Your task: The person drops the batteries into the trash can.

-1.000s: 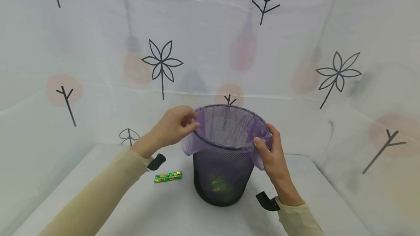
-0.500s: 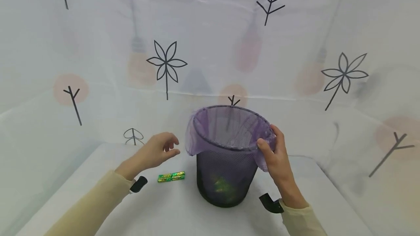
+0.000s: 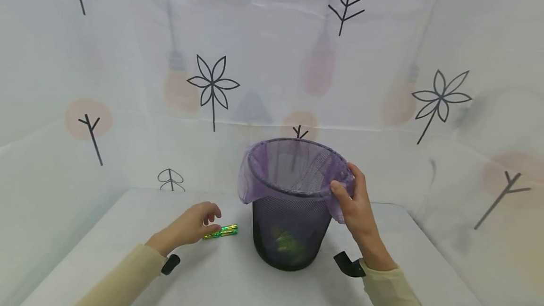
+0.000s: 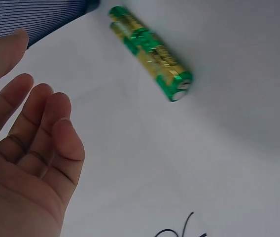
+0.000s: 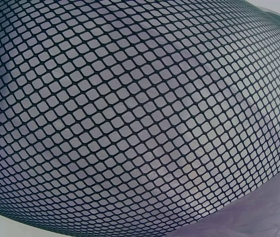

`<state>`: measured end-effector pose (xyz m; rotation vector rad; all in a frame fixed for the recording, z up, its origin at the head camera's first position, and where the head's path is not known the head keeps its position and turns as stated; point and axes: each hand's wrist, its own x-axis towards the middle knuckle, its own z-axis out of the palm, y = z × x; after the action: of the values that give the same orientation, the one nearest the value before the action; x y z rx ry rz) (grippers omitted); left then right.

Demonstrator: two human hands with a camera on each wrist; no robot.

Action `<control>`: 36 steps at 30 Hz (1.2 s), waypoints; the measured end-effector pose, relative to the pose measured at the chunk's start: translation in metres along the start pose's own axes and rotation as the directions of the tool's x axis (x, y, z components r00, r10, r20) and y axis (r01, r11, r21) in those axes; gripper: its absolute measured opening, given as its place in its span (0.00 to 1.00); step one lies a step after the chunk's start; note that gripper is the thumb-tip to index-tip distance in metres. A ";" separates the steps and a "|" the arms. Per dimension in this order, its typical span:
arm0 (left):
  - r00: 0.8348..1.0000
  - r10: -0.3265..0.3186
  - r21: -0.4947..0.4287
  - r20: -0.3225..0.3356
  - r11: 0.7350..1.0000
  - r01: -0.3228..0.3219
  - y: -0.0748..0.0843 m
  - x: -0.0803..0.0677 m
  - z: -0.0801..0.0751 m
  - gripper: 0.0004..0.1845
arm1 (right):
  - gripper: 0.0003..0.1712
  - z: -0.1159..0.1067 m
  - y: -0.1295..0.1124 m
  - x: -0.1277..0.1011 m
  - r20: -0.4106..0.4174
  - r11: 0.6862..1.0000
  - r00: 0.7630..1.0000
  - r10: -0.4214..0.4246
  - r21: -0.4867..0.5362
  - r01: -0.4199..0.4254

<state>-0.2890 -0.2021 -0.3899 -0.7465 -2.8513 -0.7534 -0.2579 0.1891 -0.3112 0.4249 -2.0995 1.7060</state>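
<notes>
A black mesh wastebasket (image 3: 272, 216) stands on the white table, lined with a thin purple bin bag (image 3: 250, 183) folded over its rim. My right hand (image 3: 357, 209) grips the rim at the right side, thumb inside and fingers outside, with the bag between. In the right wrist view the basket's mesh (image 5: 130, 118) fills the frame and that hand is out of sight. Left of the basket lie several green-and-gold batteries (image 4: 152, 54) in a compact block. My left hand (image 3: 191, 225) hovers beside them, fingers loosely bent and holding nothing; its thumb overlaps them in the head view.
Something green and yellow (image 3: 286, 244) shows blurred through the mesh low in the basket. Behind the table (image 3: 238, 287) hangs a white cloth backdrop (image 3: 263, 37) printed with plants and lamps. A black wrist mount (image 3: 349, 264) sits on the right forearm.
My left hand has left the basket's left rim and come down and leftward to the batteries. The bag's left fold hangs free. My right hand keeps its grip.
</notes>
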 end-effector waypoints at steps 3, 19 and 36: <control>1.000 -0.014 -0.011 0.026 1.000 0.014 -0.007 -0.001 0.007 0.13 | 0.40 0.000 0.000 0.000 0.002 1.000 1.000 -0.002 0.003 0.002; 0.991 -0.098 0.013 0.092 0.995 0.097 -0.022 -0.003 0.033 0.13 | 0.40 0.000 0.000 -0.001 -0.002 1.000 1.000 -0.014 0.009 0.014; 0.989 -0.087 0.019 0.117 0.996 0.085 -0.025 -0.005 0.039 0.12 | 0.40 0.000 -0.001 -0.002 0.000 1.000 1.000 -0.016 0.013 0.016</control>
<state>-0.2951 -0.2041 -0.4359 -0.6925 -3.0086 -0.7225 -0.2558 0.1888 -0.3116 0.4439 -2.0808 1.7111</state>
